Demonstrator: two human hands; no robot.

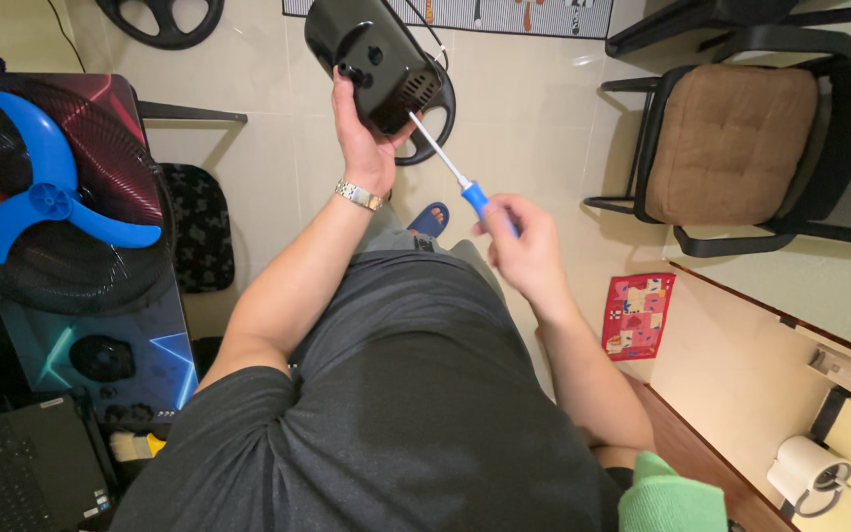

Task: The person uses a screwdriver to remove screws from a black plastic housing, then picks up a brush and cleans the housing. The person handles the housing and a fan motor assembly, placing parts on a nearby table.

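Note:
My left hand (364, 148) holds up a black fan motor housing (371, 61) with a short shaft and vent slots. In my right hand (524, 241) is a screwdriver (453, 172) with a blue handle and a white shank. Its tip touches the vented end of the housing. A metal watch (360, 195) sits on my left wrist. A blue three-blade fan propeller (46, 192) lies on a black wire fan grille (110, 246) on the table at the left, apart from both hands.
A dark table (155, 355) at the left carries a laptop (22, 473), a round black part (100, 357) and a small brush (135, 446). A black chair with a brown cushion (736, 138) stands at the right. A red mat (639, 315) lies on the tiled floor.

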